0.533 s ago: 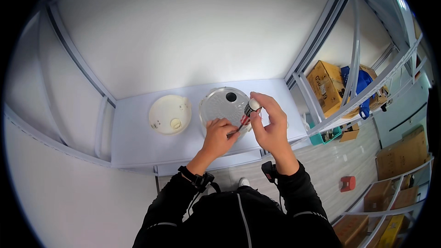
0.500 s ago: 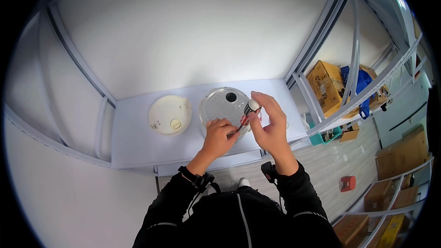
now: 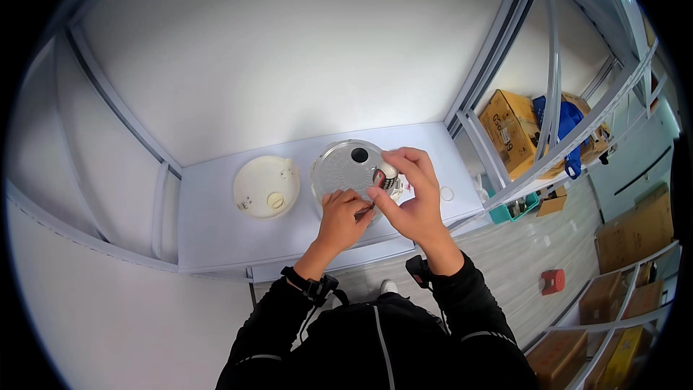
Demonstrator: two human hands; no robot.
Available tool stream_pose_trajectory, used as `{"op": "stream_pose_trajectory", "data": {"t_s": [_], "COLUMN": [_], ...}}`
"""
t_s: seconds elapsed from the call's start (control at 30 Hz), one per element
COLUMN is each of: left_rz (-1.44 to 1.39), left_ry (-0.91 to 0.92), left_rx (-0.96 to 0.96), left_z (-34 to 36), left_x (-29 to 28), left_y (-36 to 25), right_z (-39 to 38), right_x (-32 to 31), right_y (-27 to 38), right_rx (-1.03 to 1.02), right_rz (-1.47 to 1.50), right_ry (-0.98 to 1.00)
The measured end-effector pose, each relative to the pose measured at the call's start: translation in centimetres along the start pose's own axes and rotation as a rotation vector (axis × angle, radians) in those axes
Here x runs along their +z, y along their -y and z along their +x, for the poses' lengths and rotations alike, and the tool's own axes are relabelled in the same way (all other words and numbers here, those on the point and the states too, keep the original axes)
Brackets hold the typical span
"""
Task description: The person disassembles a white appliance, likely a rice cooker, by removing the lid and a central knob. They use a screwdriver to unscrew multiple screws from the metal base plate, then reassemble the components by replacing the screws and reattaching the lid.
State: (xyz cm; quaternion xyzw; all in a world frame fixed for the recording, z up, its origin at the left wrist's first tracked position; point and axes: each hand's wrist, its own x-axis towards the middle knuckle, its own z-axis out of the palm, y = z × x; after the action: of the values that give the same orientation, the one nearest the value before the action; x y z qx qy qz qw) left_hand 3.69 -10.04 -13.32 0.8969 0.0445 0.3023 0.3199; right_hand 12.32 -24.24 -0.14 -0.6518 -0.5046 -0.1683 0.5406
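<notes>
My right hand [image 3: 415, 195] is closed round the screwdriver's white, black and red handle [image 3: 384, 177], which is tilted over the round grey metal disc [image 3: 336, 166] with a black circle near its back edge. My left hand [image 3: 343, 217] is curled at the disc's front edge, fingers bent beside the screwdriver's lower end; what they pinch is hidden. A round cream plastic piece [image 3: 256, 180] with a small pale round insert [image 3: 275, 200] lies left of the disc. Both round pieces rest on the white shelf [image 3: 216, 238].
Metal frame posts [image 3: 554, 58] border the shelf. At right are cardboard boxes [image 3: 509, 130], a blue fabric item [image 3: 569, 123] and a teal bin [image 3: 502, 213]. A red object [image 3: 552, 282] lies on the floor. A small white ring [image 3: 447, 193] sits near the shelf's right end.
My right hand has turned the screwdriver handle lower and slightly left, its fingers reaching further over it. My left hand has shifted only slightly. The view has moved a little.
</notes>
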Motion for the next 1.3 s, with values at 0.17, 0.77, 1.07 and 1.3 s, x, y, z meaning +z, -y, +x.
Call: {"op": "stream_pose_trajectory", "data": {"t_s": [0.17,0.77,1.07,1.3], "left_rz": [-0.024,0.031,-0.276,-0.264], "left_ry": [-0.058,-0.239,-0.179,-0.183], "left_rx": [0.004,0.087,-0.094,-0.302], "left_z": [-0.2,1.7,6.2,8.1], "left_x": [0.4,1.7,10.2,16.5], "left_y": [0.0,-2.7,-9.8,-11.3], "right_z": [-1.0,0.0,1.3,1.1], "right_x": [0.6,-5.3,-14.6,-16.8], "right_y": [-1.4,-6.1,-13.2,-19.2], "right_rx": [0.175,0.056,0.162,0.449], "right_rz": [0.187,0.520,0.599,0.628], "right_ry": [-0.054,-0.064,-0.242,-0.276]}}
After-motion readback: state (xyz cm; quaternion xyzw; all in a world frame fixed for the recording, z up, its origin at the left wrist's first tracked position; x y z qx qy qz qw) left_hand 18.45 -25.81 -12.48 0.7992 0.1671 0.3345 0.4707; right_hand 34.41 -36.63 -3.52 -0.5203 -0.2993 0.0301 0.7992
